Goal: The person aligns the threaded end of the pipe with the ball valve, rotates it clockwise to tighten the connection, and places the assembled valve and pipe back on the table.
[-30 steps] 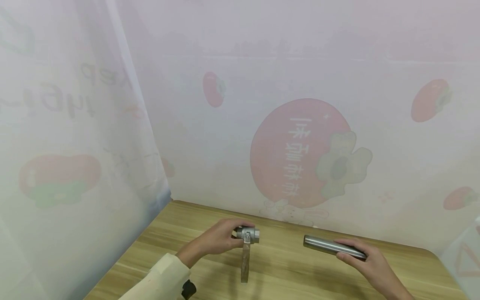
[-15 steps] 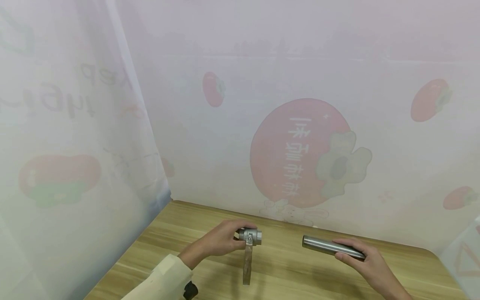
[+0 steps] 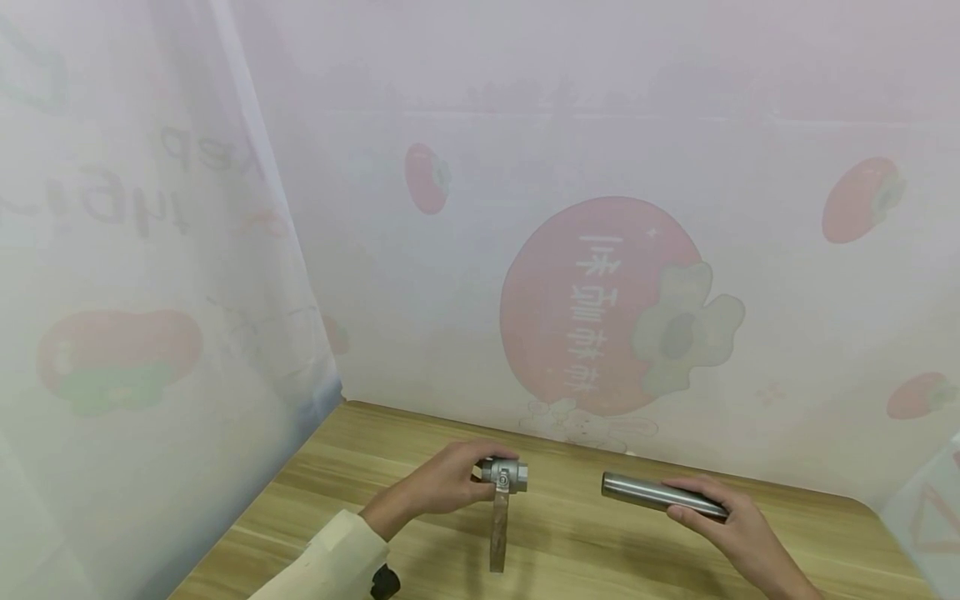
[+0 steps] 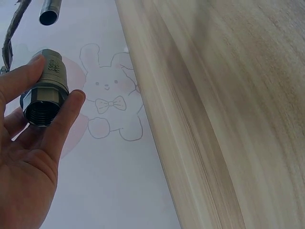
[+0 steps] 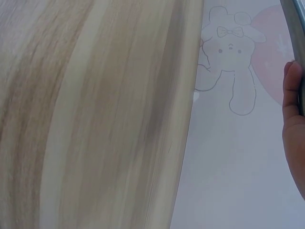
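Tabletop [image 3: 360,450] with wood grain is bounded at its far edge by a pale backdrop [image 3: 450,292], on which a large red fruit [image 3: 547,308] and a rabbit outline [image 4: 109,95] are printed; on the left, a 2nd pale sheet [image 3: 142,467] with faint lettering is seen. Above the tabletop, a metal valve [image 3: 504,475] is pinched between thumb and fingers of the left hand [image 3: 446,482]. A steel pipe [image 3: 637,490] is gripped by the right hand [image 3: 738,529], its free end pointed toward the valve; the 2 parts are held apart.
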Motion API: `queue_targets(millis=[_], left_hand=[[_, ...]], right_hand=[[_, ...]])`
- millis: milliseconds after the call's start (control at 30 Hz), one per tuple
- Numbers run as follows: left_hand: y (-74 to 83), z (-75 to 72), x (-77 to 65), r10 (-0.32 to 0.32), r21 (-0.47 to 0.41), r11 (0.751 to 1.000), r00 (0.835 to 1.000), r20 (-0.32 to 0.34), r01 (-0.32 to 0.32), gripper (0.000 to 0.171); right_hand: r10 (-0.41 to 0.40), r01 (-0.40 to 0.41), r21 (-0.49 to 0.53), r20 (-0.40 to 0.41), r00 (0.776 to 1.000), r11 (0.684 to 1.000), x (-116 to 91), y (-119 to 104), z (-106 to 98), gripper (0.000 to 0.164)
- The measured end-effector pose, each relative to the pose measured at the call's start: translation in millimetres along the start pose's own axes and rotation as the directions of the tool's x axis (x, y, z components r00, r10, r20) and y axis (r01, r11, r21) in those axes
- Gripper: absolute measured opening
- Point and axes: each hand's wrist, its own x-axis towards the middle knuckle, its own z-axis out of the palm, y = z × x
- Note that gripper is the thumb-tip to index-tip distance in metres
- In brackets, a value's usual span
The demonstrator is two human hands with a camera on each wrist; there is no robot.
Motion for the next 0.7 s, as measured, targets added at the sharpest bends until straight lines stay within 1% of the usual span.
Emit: queue_targets(millis=[133, 267, 400, 500, 700], left_hand=[[0.7, 0.7, 0.3, 0.001, -0.001, 1.0, 1.0, -0.001, -0.001, 0.05], [1.1, 2.3, 0.5, -0.003, -0.04, 0.999, 1.0, 0.004, 0.003, 0.05], [1.6, 4.4, 0.5, -0.017, -0.083, 0.996, 1.0, 0.011, 0.017, 0.051], [1.9, 5.7, 0.5, -0.027, -0.09, 0.996, 1.0, 0.013, 0.028, 0.052], [2.6, 6.3, 0.6, -0.022, -0.085, 0.996, 1.0, 0.016, 0.023, 0.051]], right_hand=[[0.0, 0.0, 0.001, -0.001, 1.0, 1.0, 0.0, -1.6, 0.9, 0.034], [-0.011, 0.011, -0.004, -0.005, 1.0, 1.0, 0.5, -3.1, 2.3, 0.035], [0.021, -0.021, 0.013, 0.005, 1.0, 1.0, 0.9, -3.8, 2.6, 0.035], [0.052, -0.052, 0.028, 0.017, 0.999, 0.998, 1.0, -3.5, 2.9, 0.036], [0.053, -0.053, 0.02, 0.014, 0.998, 0.998, 1.5, -3.6, 4.0, 0.036]])
